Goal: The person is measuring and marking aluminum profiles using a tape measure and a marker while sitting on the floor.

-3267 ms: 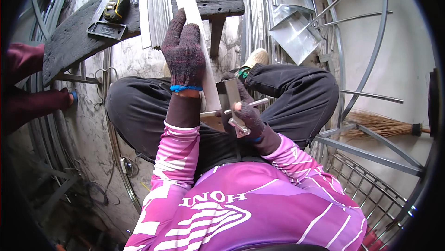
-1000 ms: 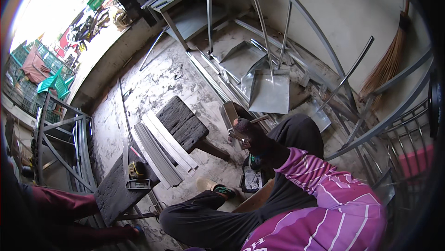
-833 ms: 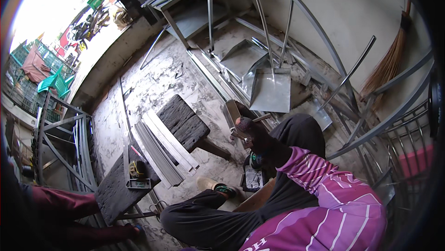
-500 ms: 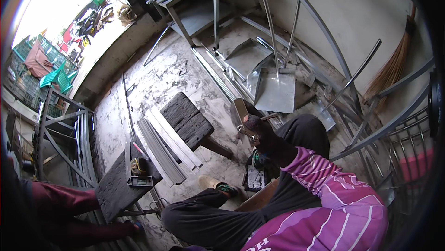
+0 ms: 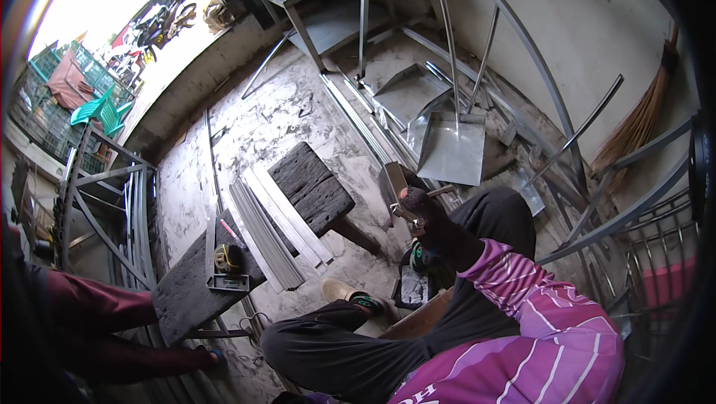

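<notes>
My right hand (image 5: 424,212), with a dark covering up to the striped purple sleeve, is closed around a metal clamp-like tool (image 5: 394,184) above my bent knee. The tool has a flat brownish-grey bar and a short side rod; its exact kind is unclear. My left hand is out of view. Left of the tool, a dark worn wooden bench (image 5: 309,184) carries a bundle of thin grey metal strips (image 5: 262,236) and paler flat strips (image 5: 287,218). A yellow-black tape measure (image 5: 226,259), a metal square (image 5: 227,282) and a red-white marker (image 5: 231,232) lie nearby.
Metal dustpans (image 5: 452,152) with upright handles stand beyond the tool. Long metal bars (image 5: 358,121) lie on the floor. A curved metal frame (image 5: 548,68) and a straw broom (image 5: 641,117) are at the right wall. Another person's maroon-trousered leg (image 5: 101,303) is at the left.
The whole view has shifted slightly, so the surroundings sit a little further right. My right hand stays on the clamp-like tool, with little visible movement.
</notes>
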The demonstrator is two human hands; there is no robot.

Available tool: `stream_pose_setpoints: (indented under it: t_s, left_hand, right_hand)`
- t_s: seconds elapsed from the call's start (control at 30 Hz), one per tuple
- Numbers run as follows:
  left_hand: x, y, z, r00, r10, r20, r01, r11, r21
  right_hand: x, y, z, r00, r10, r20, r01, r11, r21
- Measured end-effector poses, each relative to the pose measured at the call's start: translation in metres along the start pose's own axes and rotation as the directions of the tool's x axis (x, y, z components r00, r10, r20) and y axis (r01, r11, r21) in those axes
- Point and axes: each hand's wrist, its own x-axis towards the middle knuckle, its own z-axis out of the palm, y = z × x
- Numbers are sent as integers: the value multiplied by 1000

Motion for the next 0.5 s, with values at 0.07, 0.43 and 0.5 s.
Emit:
stream_pose_setpoints:
  t_s: [0.07, 0.43, 0.5]
  left_hand:
    - [1, 0, 0, 1000, 4, 3, -4, 1000, -11]
    - [9, -4, 2, 1000, 17, 26, -15, 997, -74]
    - [11, -4, 3, 999, 21, 29, -19, 996, -87]
  right_hand:
    - [4, -1, -5, 997, 70, -18, -70, 997, 27]
    - [5, 2, -8, 992, 119, 47, -126, 977, 174]
    - [4, 10, -11, 976, -210, 50, 216, 931, -293]
